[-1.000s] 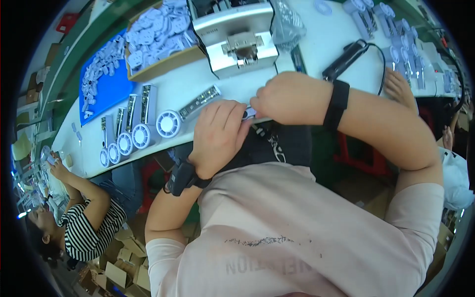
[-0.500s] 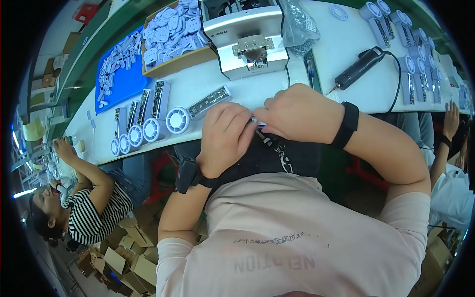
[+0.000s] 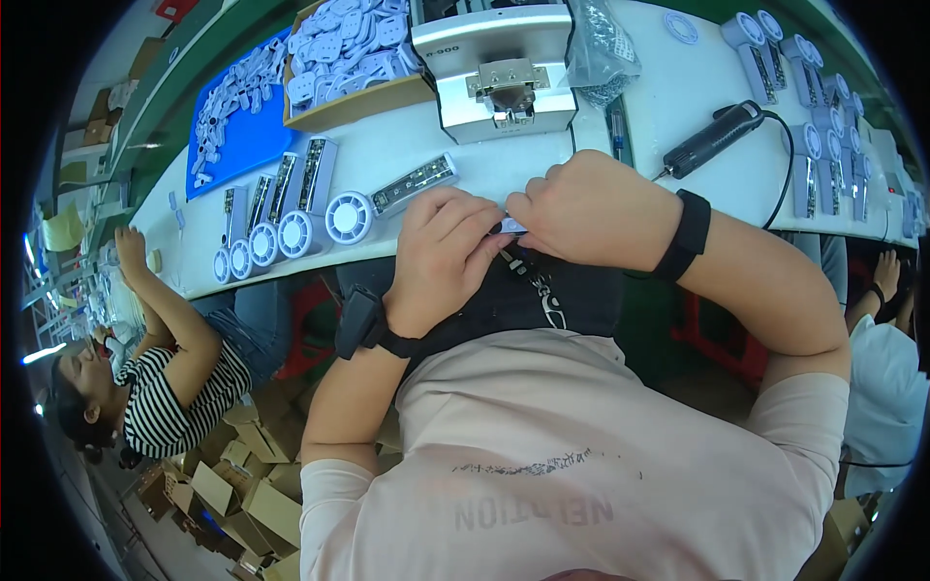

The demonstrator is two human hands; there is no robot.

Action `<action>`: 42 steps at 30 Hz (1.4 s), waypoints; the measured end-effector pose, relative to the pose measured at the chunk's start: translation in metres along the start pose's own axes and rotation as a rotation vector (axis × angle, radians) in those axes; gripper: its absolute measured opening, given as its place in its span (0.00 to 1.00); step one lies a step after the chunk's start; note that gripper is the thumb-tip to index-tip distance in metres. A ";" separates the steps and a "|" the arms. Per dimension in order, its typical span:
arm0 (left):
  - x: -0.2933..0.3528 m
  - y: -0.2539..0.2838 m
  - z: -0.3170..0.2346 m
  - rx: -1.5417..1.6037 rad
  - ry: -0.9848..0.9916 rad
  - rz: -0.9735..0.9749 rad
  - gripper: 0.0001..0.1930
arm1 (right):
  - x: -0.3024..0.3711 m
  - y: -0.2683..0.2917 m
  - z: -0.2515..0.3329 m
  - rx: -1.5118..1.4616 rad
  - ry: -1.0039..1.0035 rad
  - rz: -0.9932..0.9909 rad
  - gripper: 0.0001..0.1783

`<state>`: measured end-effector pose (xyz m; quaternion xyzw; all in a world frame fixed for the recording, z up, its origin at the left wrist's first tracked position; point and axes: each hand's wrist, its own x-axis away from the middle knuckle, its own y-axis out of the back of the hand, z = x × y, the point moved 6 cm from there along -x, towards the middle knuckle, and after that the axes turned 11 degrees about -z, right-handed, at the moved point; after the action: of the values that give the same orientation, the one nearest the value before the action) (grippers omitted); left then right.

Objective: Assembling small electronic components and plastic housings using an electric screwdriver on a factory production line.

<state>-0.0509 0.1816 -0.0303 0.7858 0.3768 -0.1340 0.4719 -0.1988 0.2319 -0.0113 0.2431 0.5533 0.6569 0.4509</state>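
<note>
At the table's near edge my left hand [image 3: 444,250] and my right hand [image 3: 587,215] meet, the fingers of both closed in a pinch. Between the fingertips shows a small pale plastic part [image 3: 513,226] with a dark spot beside it; the fingers hide most of it. Just beyond my left hand lies a white handheld fan body [image 3: 415,188] with a round slotted head and an exposed circuit board. Several similar fan bodies [image 3: 296,232] are lined up to its left.
Beyond my hands stands a silver machine [image 3: 506,73]. A cardboard box of pale plastic parts [image 3: 354,53] and a blue tray [image 3: 257,140] are at the back left. To the right lie a corded electric screwdriver [image 3: 715,138] and more fans [image 3: 812,160]. A co-worker [image 3: 184,387] sits at left.
My hands stay together, with slight finger movement at the small part. The view has shifted a little. The left co-worker's hand has risen.
</note>
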 end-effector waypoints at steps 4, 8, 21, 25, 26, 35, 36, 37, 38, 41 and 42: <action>0.000 0.000 -0.005 -0.019 -0.006 -0.032 0.15 | 0.001 -0.003 0.006 0.072 -0.016 0.029 0.12; 0.005 -0.001 -0.006 -0.013 -0.055 -0.082 0.15 | 0.006 -0.002 0.007 0.147 0.033 -0.010 0.11; -0.003 0.003 0.008 0.019 -0.040 -0.053 0.18 | 0.005 0.007 0.004 0.086 0.007 -0.046 0.14; -0.003 0.005 0.010 0.077 -0.020 -0.022 0.21 | 0.005 0.017 -0.003 0.053 -0.047 -0.036 0.14; -0.002 0.005 0.011 0.071 -0.024 -0.021 0.22 | 0.004 0.021 -0.005 0.050 -0.075 -0.036 0.14; -0.001 0.003 0.012 0.076 -0.055 -0.026 0.21 | -0.002 0.027 0.011 0.080 -0.139 0.088 0.14; -0.002 0.003 0.012 0.084 -0.058 -0.023 0.20 | -0.004 0.025 0.012 0.087 -0.123 0.070 0.13; -0.002 0.004 0.012 0.085 -0.062 -0.025 0.20 | -0.006 0.022 0.013 0.094 -0.107 0.052 0.13; -0.001 0.004 0.011 0.088 -0.068 -0.019 0.19 | -0.006 0.021 0.015 0.101 -0.090 0.034 0.12; 0.000 0.004 0.010 0.085 -0.074 -0.011 0.18 | -0.003 0.018 0.014 0.126 -0.087 0.043 0.12; -0.001 0.004 0.010 0.090 -0.076 -0.013 0.18 | -0.002 0.017 0.013 0.136 -0.087 0.048 0.11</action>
<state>-0.0470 0.1713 -0.0320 0.7979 0.3574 -0.1837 0.4494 -0.1924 0.2371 0.0092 0.3146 0.5707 0.6170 0.4412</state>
